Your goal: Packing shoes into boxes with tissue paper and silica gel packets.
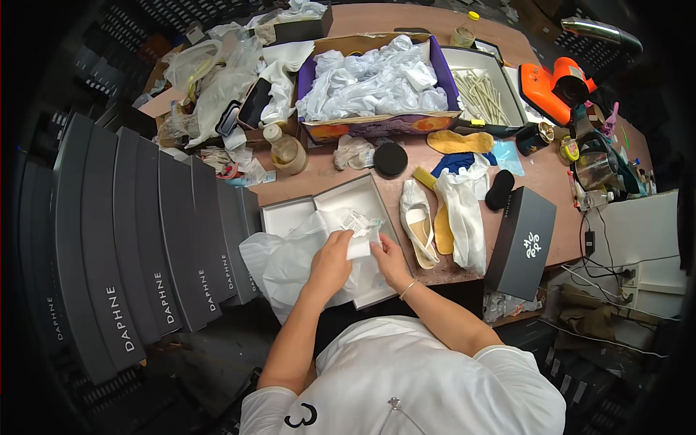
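White shirt (pixel 442 380) fills the lower frame as left hand (pixel 330 261) and right hand (pixel 391 262), close together, pinch a small white sheet (pixel 360 248), possibly folded paper, over an open box (pixel 354 190) at center. Sheer wrapping (pixel 279 257) spills past the box's left edge and could tear if either hand tugs sharply; a pale shoe (pixel 415 210) lies beside the box on the counter (pixel 500 32).

Thin, crinkled, paper-like wrapping (pixel 283 250) over a smooth cardboard box (pixel 357 193).
Right of the box, a smooth shoe (pixel 415 216) and a matt carton (pixel 516 239); left of it, stacked matt cartons (pixel 138 239).
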The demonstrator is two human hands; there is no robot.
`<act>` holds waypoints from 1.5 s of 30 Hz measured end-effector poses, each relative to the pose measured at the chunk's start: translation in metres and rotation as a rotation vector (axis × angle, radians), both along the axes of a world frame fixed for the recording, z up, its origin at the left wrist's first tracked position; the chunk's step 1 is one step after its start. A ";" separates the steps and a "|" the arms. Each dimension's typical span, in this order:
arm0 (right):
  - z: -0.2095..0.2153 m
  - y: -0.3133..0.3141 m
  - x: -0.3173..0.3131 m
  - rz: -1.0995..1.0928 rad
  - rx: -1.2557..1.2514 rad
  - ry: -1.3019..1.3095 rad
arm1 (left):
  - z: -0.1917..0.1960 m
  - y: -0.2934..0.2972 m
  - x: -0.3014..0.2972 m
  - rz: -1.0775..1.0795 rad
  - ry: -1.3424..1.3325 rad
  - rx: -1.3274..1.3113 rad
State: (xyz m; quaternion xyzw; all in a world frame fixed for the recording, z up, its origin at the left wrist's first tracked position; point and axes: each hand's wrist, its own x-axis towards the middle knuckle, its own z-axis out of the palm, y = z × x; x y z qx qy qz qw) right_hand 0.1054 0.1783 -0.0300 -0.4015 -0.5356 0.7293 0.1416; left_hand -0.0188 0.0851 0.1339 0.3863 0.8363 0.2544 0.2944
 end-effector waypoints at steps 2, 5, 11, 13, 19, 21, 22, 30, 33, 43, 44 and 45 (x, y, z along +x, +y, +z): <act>0.034 0.007 -0.001 0.133 0.338 -0.001 | 0.014 -0.034 0.000 0.016 -0.009 0.012; 0.100 0.024 0.010 0.334 0.740 0.098 | 0.016 -0.071 0.010 0.040 0.020 0.029; 0.146 0.068 0.052 0.391 1.025 0.176 | -0.018 -0.049 0.026 0.132 -0.258 0.051; 0.162 0.083 0.061 0.329 1.070 0.198 | -0.039 -0.024 0.029 0.179 -0.334 0.065; 0.190 0.091 0.079 0.202 1.089 0.153 | -0.140 0.054 0.037 0.519 -0.516 0.419; 0.187 0.091 0.083 0.157 1.068 0.115 | -0.145 0.067 0.038 0.694 -0.651 0.500; 0.183 0.094 0.087 0.139 1.099 0.103 | -0.144 0.071 0.042 0.849 -0.836 0.462; 0.155 0.121 0.091 0.090 1.119 -0.086 | 0.014 -0.029 0.047 0.631 -0.301 0.730; 0.150 0.127 0.089 0.066 1.168 -0.064 | 0.073 -0.072 -0.006 0.568 0.441 0.787; 0.154 0.130 0.092 0.010 1.141 -0.045 | 0.060 -0.058 -0.026 -0.107 0.541 -0.064; 0.154 0.129 0.094 0.005 1.141 -0.050 | 0.053 -0.054 -0.007 -0.244 0.470 -0.023; 0.154 0.130 0.094 0.009 1.144 -0.044 | 0.038 -0.045 0.012 -0.348 0.443 -0.150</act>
